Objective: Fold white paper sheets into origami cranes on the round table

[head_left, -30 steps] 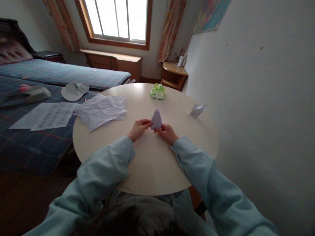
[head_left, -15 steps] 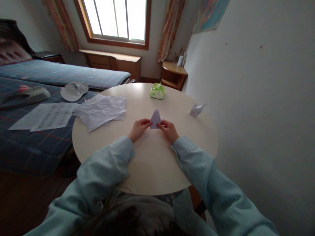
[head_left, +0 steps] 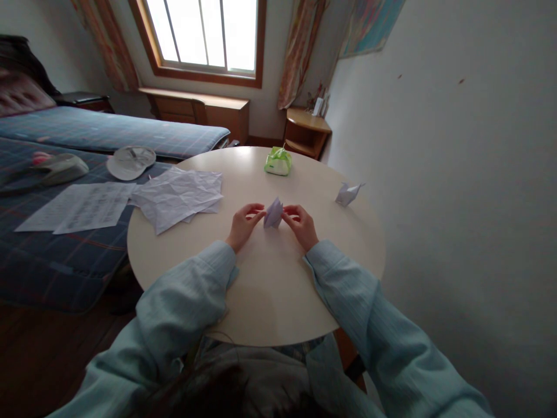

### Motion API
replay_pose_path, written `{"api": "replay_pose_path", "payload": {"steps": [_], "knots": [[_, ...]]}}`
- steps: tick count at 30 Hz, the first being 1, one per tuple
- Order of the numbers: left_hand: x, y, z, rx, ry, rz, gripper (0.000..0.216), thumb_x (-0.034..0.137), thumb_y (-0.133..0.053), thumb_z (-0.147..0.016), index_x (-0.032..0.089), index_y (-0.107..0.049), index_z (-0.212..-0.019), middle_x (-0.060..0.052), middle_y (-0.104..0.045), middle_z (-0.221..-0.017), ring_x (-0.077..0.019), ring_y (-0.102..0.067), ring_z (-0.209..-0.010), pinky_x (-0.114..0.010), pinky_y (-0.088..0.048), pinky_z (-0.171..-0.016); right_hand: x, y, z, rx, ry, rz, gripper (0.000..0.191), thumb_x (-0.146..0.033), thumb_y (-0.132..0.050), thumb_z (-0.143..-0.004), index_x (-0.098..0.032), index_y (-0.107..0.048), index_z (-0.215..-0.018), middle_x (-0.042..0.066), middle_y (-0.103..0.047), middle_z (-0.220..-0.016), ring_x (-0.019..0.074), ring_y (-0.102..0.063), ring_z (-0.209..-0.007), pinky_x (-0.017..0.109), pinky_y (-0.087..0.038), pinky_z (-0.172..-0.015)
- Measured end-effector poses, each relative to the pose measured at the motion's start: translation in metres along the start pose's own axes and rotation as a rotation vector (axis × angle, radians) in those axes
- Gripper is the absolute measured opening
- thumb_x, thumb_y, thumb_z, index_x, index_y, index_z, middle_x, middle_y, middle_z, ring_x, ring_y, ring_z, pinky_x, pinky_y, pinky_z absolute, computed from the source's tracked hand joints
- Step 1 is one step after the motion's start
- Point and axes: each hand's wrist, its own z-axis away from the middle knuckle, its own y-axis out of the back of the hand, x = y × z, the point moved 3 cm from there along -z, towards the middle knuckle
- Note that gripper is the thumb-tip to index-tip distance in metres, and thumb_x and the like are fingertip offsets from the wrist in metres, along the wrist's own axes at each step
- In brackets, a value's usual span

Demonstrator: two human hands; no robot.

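Small folded paper (head_left: pixel 272 213) over middle of desk (head_left: pixel 274 290), pinched at left side by your left hand (head_left: pixel 246 225), at right side by your right hand (head_left: pixel 301 226). Beyond, green packet (head_left: pixel 278 162); to your right, paper figure (head_left: pixel 347 195); to your left, creased sheets (head_left: pixel 180 194).

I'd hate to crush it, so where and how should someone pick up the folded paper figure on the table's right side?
Probably a light pinch around the broad body of the folded paper figure, coming from the near left: its slender point juts out right, toward the wall, and looks easy to bend.
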Motion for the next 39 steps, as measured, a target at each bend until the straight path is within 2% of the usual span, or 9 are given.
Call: {"api": "replay_pose_path", "payload": {"steps": [6, 17, 27, 34, 39], "knots": [[0.002, 0.0, 0.002, 0.006, 0.012, -0.06, 0.019, 0.031, -0.062, -0.067, 0.017, -0.064, -0.08, -0.005, -0.065, -0.085, -0.0141, -0.059, -0.078, -0.025, -0.044, -0.067, 0.0, 0.003, -0.001, 0.055, 0.022, 0.054, 0.025, -0.043, -0.055, -0.07, -0.017, -0.058, -0.073, 0.004, -0.062, -0.075, 0.0147, -0.057, -0.071, 0.029, -0.045, -0.064], [-0.006, -0.003, 0.002, -0.055, 0.01, -0.098, 0.017, 0.031, -0.059, -0.07, 0.017, -0.065, -0.077, -0.005, -0.066, -0.086, -0.0147, -0.059, -0.08, -0.023, -0.043, -0.065, 0.003, 0.002, -0.002, 0.01, 0.008, 0.102, 0.025, -0.043, -0.056, -0.068, -0.018, -0.057, -0.069, 0.003, -0.062, -0.071, 0.0145, -0.056, -0.068, 0.029, -0.045, -0.062], [-0.016, 0.002, -0.003, 0.037, 0.069, -0.127, 0.015, 0.029, -0.059, -0.069, 0.016, -0.064, -0.075, -0.004, -0.065, -0.076, -0.0138, -0.058, -0.071, -0.026, -0.043, -0.069, 0.006, 0.004, -0.003, 0.029, -0.005, 0.15, 0.02, -0.038, -0.054, -0.069, -0.017, -0.054, -0.067, 0.003, -0.059, -0.07, 0.0146, -0.055, -0.067, 0.029, -0.045, -0.062], [-0.005, 0.003, -0.001, 0.077, 0.019, -0.1, 0.019, 0.033, -0.06, -0.067, 0.015, -0.062, -0.073, -0.003, -0.064, -0.074, -0.012, -0.056, -0.068, -0.024, -0.042, -0.063, 0.003, 0.003, -0.002, 0.051, 0.019, 0.135, 0.022, -0.04, -0.055, -0.069, -0.018, -0.055, -0.066, 0.003, -0.06, -0.069, 0.014, -0.055, -0.066, 0.029, -0.046, -0.062], [0.0, -0.002, 0.001, -0.02, -0.001, -0.061, 0.026, 0.038, -0.061, -0.067, 0.015, -0.063, -0.077, -0.004, -0.063, -0.079, -0.0119, -0.055, -0.069, -0.024, -0.042, -0.062, -0.001, 0.002, 0.0, 0.004, 0.062, 0.118, 0.024, -0.041, -0.057, -0.068, -0.018, -0.058, -0.065, 0.003, -0.06, -0.068, 0.0136, -0.055, -0.066, 0.029, -0.045, -0.062]]}}
